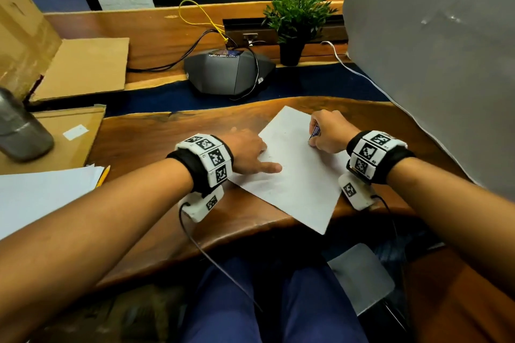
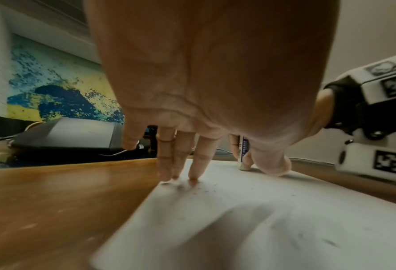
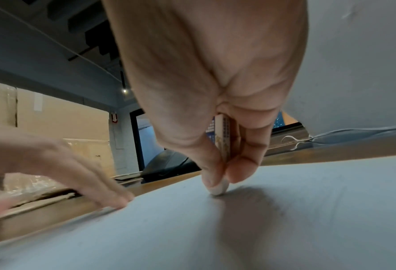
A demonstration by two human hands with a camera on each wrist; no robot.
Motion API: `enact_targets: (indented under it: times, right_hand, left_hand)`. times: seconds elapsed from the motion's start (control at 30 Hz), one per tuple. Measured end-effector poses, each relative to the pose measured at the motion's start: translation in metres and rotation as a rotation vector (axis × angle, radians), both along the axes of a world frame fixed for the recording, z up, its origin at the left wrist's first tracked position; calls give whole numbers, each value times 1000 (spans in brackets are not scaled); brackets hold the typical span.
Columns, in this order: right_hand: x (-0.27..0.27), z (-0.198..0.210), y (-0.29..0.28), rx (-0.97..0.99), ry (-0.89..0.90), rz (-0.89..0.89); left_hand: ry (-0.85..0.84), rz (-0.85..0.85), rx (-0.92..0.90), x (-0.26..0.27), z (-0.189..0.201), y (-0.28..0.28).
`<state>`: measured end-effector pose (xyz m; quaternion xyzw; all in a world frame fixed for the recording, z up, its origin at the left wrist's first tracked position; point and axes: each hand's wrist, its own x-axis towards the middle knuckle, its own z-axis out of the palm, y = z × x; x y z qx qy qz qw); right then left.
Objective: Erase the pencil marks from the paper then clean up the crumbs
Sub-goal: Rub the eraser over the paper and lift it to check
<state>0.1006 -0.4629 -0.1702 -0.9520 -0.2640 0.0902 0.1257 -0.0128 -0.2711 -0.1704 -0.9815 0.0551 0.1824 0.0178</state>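
A white sheet of paper (image 1: 295, 172) lies at an angle on the wooden desk (image 1: 167, 142). My left hand (image 1: 248, 152) presses flat on the paper's left edge, fingers straight (image 2: 181, 164). My right hand (image 1: 328, 133) pinches a white eraser in a blue printed sleeve (image 1: 315, 132) between thumb and fingers. The eraser's tip (image 3: 219, 188) touches the paper near its far right part. Small dark crumbs (image 2: 206, 190) lie on the sheet close to my left fingertips. Faint pencil traces show on the paper (image 3: 261, 228).
A black conference phone (image 1: 228, 72) with cables sits behind the paper, a potted plant (image 1: 295, 22) to its right. Cardboard (image 1: 83, 67), a metal bottle (image 1: 19, 128), a paper stack (image 1: 41, 192) and a yellow pencil (image 1: 103, 175) lie left. A grey panel (image 1: 432, 50) stands on the right.
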Motion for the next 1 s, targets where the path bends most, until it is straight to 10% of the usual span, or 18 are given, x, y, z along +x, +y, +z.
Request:
enact_targets:
  times: [0.27,0.83,1.0]
  right_hand:
    - [24,7,9,-74,20,208]
    - [37,-6,70,268,212,60]
    - [24,-5,67,120,420,296]
  left_hand:
    - [-134,51,-327,6,-5,24]
    - [120,100,-138,43,-24,36]
    - [135,96,-129,43,-23,37]
